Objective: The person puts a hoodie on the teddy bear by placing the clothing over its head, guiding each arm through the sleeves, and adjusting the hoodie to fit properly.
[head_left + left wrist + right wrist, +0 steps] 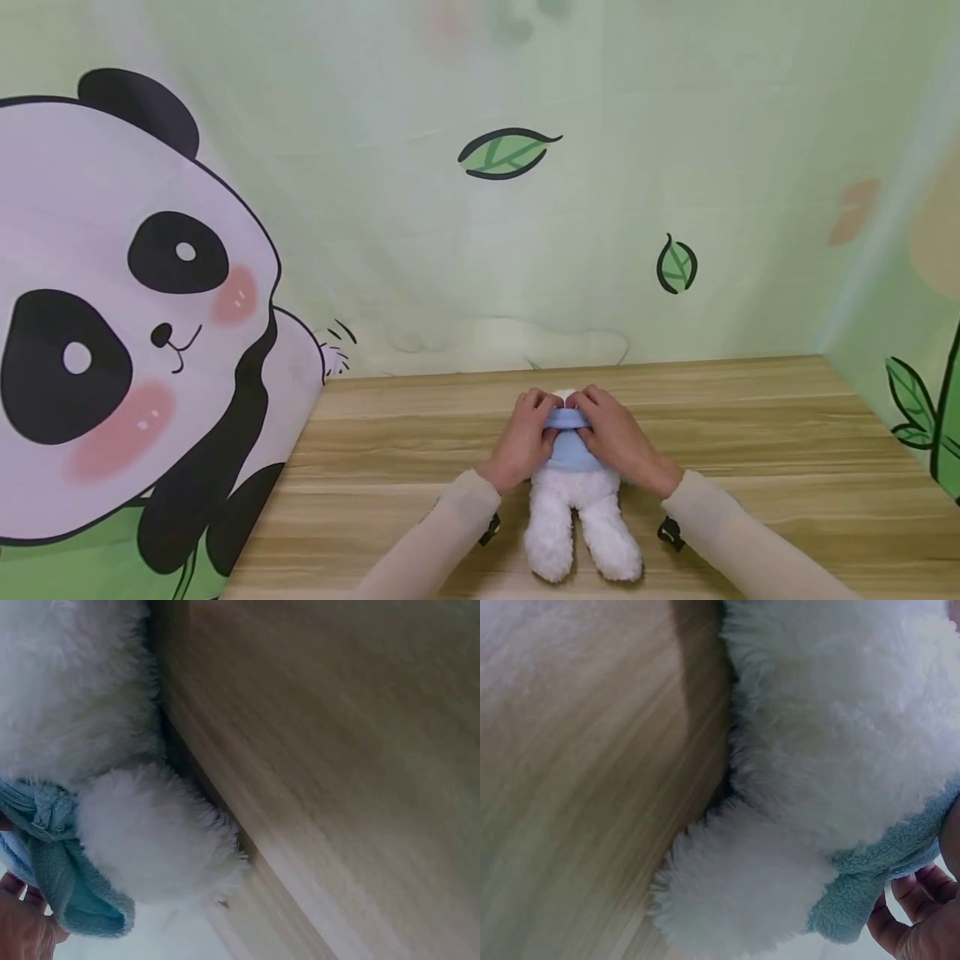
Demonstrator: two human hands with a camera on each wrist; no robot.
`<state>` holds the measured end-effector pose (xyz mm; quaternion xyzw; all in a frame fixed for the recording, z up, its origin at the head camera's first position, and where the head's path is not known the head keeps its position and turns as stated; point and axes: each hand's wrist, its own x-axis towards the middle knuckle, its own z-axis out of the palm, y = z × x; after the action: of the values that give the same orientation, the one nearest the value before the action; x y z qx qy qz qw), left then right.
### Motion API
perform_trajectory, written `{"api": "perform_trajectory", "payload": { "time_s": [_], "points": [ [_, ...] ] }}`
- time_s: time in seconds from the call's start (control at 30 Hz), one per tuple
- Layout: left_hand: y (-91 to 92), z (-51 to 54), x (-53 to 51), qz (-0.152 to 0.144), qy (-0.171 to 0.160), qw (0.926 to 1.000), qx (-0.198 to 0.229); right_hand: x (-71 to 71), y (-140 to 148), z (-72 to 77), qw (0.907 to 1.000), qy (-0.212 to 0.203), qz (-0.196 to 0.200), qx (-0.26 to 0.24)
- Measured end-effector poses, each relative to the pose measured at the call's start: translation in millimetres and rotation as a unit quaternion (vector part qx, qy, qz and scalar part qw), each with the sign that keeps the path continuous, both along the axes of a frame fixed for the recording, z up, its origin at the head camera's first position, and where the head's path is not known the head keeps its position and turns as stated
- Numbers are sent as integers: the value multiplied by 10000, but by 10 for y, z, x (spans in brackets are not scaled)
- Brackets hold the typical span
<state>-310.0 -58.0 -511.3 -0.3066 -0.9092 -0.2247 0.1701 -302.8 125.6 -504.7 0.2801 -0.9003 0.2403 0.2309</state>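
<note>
A white fluffy plush toy (576, 492) lies on the wooden table with its legs toward the near edge. A light blue cloth garment (572, 450) covers its upper part. At the garment's folded upper edge, the left hand (522, 437) pinches the cloth from the left and the right hand (617, 435) pinches it from the right. In the left wrist view, the fingers of the left hand (26, 922) are at the blue cloth (75, 889) beside white fur. The right wrist view shows the right hand (922, 919) at the cloth (851, 896). The toy's head is mostly hidden.
The wooden table (360, 467) meets a pale green backdrop (390, 208) printed with leaves. A large printed panda (187, 333) fills the left side, and printed green leaves (911, 400) stand at the right. Dark bands or devices sit under both wrists.
</note>
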Motion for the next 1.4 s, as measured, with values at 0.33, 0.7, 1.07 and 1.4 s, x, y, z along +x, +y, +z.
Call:
{"api": "perform_trajectory", "payload": {
  "time_s": [0.33, 0.7, 1.07, 1.4],
  "points": [
    [8, -15, 20, -56, 27, 10000, 61, 27, -25, 7, 9999, 109, -26, 53],
    [33, -61, 67, 61, 689, 9974, 189, 39, -34, -9, 9991, 411, -76, 7],
    [33, -25, 107, 448, 981, 9928, -528, 39, 19, 1, 9994, 178, -284, -17],
    [-46, -48, 110, 259, 410, 9988, -114, 71, 18, 4, 9997, 31, -228, 5]
  ]
}}
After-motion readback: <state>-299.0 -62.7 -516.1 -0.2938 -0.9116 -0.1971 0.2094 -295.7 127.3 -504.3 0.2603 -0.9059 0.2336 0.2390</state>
